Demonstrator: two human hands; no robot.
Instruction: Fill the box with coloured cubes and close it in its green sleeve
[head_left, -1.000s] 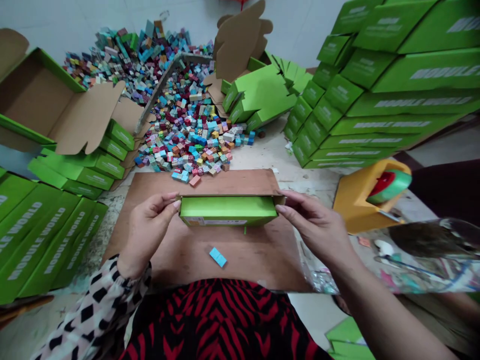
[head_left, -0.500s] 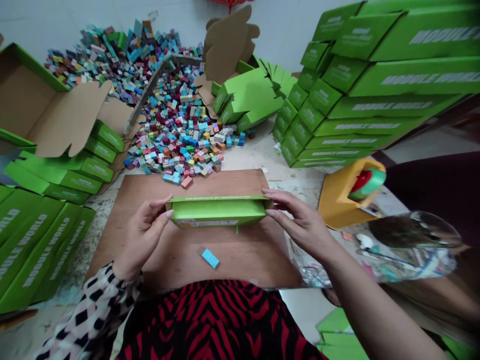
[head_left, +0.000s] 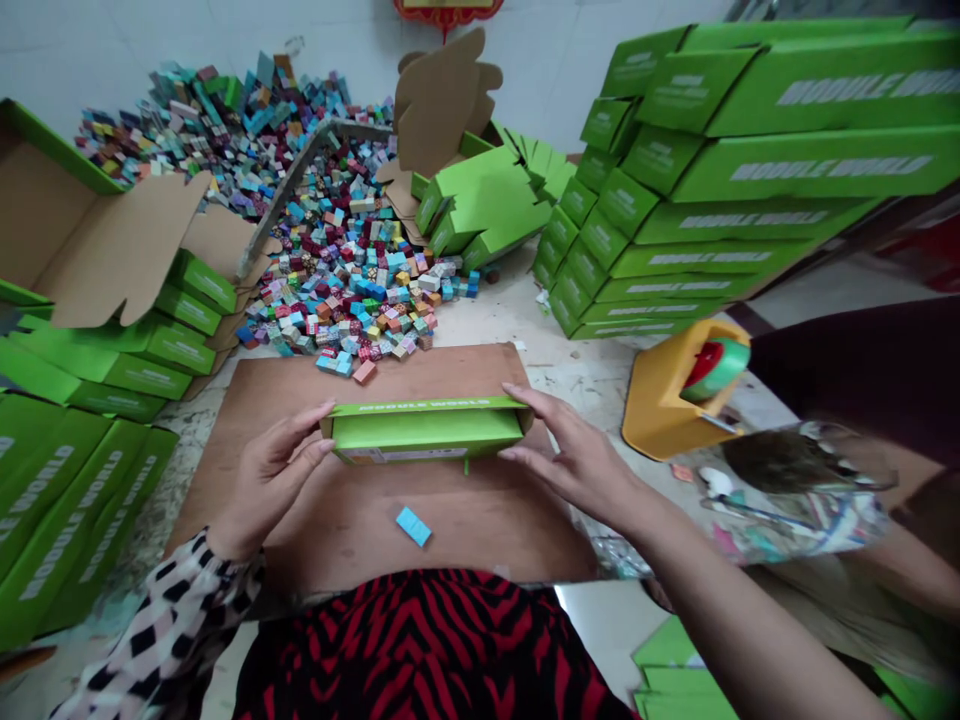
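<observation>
Between my hands, over the brown board, a long flat green cardboard box lies sideways with its long side facing me. Fingers and thumb of my left hand pinch its left end. My right hand grips the right end the same way, fingers on the upper edge and thumb low on the near side. White lettering shows on the upper flap, and a pale label strip on the lower edge. A small light-blue block rests on the board nearer to me, touched by neither hand.
Behind the board spreads a large heap of small coloured blocks. Stacked green boxes stand at the right and left. An open brown carton leans at the left. A yellow tape dispenser sits right of the board. Another person is at the far right.
The box's upper flap has tipped a little, showing more of its lettering. My right hand's fingers have slid slightly inward along the end. The whole view has shifted slightly.
</observation>
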